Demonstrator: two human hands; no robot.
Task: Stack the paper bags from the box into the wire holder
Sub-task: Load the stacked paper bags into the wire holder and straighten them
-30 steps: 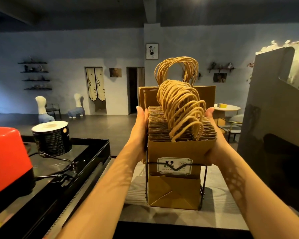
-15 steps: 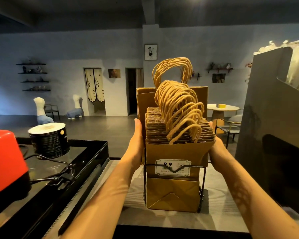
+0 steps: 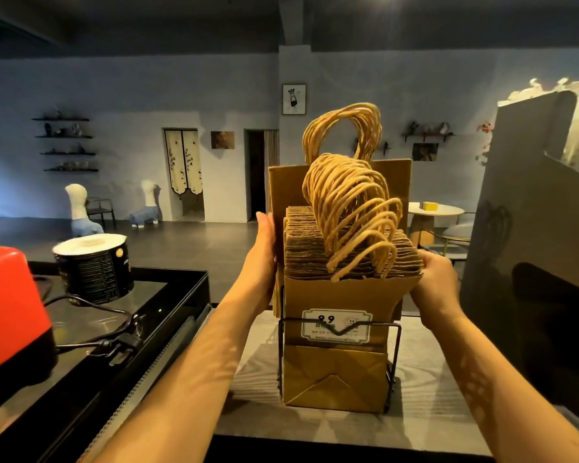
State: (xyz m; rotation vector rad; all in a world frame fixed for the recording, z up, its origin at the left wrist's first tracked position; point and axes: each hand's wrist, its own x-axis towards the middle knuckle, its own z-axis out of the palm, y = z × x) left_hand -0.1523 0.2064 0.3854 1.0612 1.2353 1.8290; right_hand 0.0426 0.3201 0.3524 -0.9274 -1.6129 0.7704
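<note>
Brown kraft-paper bags with twisted paper-cord handles [image 3: 335, 295], entry one. Position? (A)

Lower centre of frame. They stand upright as a packed stack inside the black wire holder [image 3: 396, 345], which sits on the grey wood-grain counter top [image 3: 258, 362]. Front bag carries a white label, crossed by the holder's front wire. Handles arch up and lean toward the camera. A few taller bags stand at the back of the stack. (B)

Hands? (A)

Left hand [image 3: 264, 259]: palm flat against the stack's left side, fingers straight, pointing up. Right hand [image 3: 437, 282]: fingers curled round the stack's upper right edge, gripping it. Both forearms enter from the bottom edge. (B)

Left of frame? (A)

Glossy red plastic appliance [image 3: 10, 312] at the left edge. Beside it is a black-rimmed tray-like unit [image 3: 188, 282]. A black cable with plug [image 3: 121, 344] lies across it, and a black cylindrical tin with a pale lid [image 3: 94, 265] stands on it. (B)

Right of frame? (A)

Tall grey cardboard box [image 3: 528, 228] at the right edge. Pale paper items poke from its top, and I cannot tell what they are. (B)

Far field? (A)

Upper half is a pale wall. Framed picture [image 3: 294, 98] on a pillar, top centre. Dark open doorway [image 3: 256, 175] just left of the bags, with a cream-curtained doorway [image 3: 183, 162] further left. Dark wall shelves [image 3: 64, 145] at upper left. Round white table [image 3: 435, 212] right of the stack, well behind it. (B)
</note>
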